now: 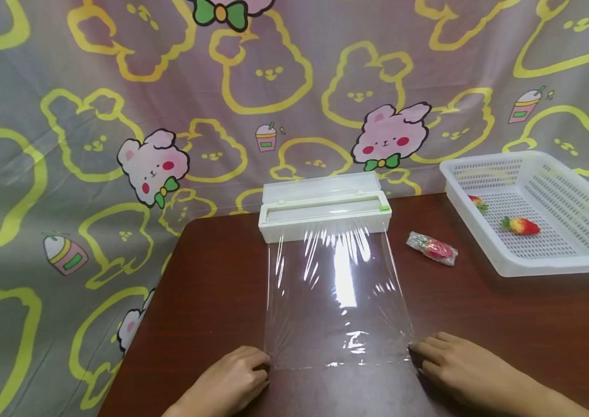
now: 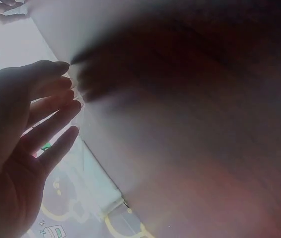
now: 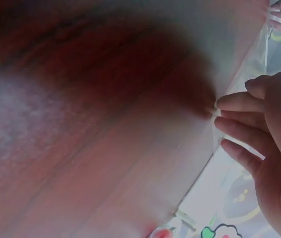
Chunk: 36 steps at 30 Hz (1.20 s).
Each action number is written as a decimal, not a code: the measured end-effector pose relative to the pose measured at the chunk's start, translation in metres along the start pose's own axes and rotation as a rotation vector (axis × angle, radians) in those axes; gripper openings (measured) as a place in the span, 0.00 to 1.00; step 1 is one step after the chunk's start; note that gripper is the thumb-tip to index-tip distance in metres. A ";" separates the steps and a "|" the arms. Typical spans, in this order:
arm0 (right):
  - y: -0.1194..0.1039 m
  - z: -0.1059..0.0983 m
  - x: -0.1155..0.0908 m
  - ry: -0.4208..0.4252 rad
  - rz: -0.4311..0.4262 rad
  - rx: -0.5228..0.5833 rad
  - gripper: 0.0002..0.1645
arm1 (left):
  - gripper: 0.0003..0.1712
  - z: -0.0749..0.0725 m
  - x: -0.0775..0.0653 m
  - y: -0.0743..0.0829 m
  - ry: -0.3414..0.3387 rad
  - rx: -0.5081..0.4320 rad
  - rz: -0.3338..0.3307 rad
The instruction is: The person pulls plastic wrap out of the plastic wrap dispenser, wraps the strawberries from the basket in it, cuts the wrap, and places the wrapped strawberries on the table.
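Observation:
A sheet of clear cling film [image 1: 343, 301] stretches from a white cling film dispenser [image 1: 325, 226] toward the near side of the dark wooden table. My left hand [image 1: 231, 379] holds its near left corner, the thumb and fingertips close together at the film's edge in the left wrist view. At the near right corner, my right hand [image 1: 463, 370] holds the film with its fingertips low over the table. Creases run through the film toward both hands. The dispenser's clear lid [image 1: 320, 186] stands raised, and a green piece [image 1: 385, 208] sits at its right end.
Right of the dispenser lies a strawberry wrapped in film [image 1: 432, 248]. A white perforated basket [image 1: 513, 266] stands at the back right, holding a bare strawberry [image 1: 520, 226] and another partly hidden by its wall. A patterned curtain [image 1: 294, 87] hangs behind the table.

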State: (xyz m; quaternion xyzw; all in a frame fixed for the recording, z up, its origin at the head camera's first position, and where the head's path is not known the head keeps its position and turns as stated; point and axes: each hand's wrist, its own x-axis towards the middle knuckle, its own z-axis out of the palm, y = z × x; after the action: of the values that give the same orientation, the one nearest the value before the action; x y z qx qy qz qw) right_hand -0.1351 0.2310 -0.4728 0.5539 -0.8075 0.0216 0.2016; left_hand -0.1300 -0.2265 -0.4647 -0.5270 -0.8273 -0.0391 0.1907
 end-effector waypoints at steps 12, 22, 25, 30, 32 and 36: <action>0.031 -0.036 0.050 0.039 0.106 0.094 0.07 | 0.07 -0.029 0.065 -0.036 -0.201 -0.178 -0.145; 0.094 0.014 0.173 -0.207 0.388 0.189 0.32 | 0.32 0.026 0.175 -0.112 -0.292 -0.153 -0.374; 0.107 0.037 0.177 -0.251 0.462 0.171 0.33 | 0.37 0.048 0.178 -0.123 -0.308 -0.169 -0.439; 0.125 0.063 0.164 -0.298 0.582 0.229 0.33 | 0.44 0.067 0.171 -0.133 -0.353 -0.188 -0.488; 0.130 0.068 0.155 -0.303 0.591 0.237 0.36 | 0.46 0.070 0.166 -0.136 -0.379 -0.182 -0.504; 0.140 0.073 0.139 -0.291 0.597 0.222 0.43 | 0.50 0.074 0.157 -0.143 -0.397 -0.170 -0.534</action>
State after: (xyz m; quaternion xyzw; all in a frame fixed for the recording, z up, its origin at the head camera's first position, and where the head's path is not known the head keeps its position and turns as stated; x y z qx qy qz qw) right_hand -0.3254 0.1432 -0.4649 0.3094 -0.9468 0.0880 0.0075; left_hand -0.3352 -0.1352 -0.4575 -0.3032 -0.9508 -0.0532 -0.0358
